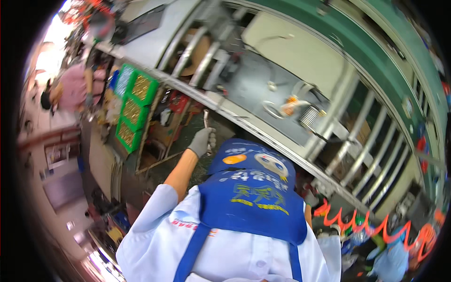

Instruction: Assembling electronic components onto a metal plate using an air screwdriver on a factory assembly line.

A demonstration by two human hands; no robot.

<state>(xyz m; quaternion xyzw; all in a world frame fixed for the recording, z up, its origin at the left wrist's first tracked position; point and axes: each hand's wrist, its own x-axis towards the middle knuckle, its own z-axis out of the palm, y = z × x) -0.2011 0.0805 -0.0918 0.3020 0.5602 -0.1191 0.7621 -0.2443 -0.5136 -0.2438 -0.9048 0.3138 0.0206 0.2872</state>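
Note:
My left hand [202, 142], in a grey glove, is closed around a metal wrench [206, 118]. The wrench stands up out of the fist, its head pointing away from me. It is held in front of the metal edge of the bench [235, 116], to the left of my blue apron [253, 197]. Only a sliver of my right arm [308, 217] shows beside the apron; the right hand is out of sight. On the grey bench plate [263, 75] lie a coiled metal spring-like piece [308, 115] and a white looped part with orange [289, 106].
Green bins [135, 112] of small brass-coloured parts stand left, beside an open wooden shelf [162, 136] with red items. Metal rollers [361, 136] flank the plate. An orange coiled hose [376, 225] hangs at right. A person in pink [77, 89] is at far left.

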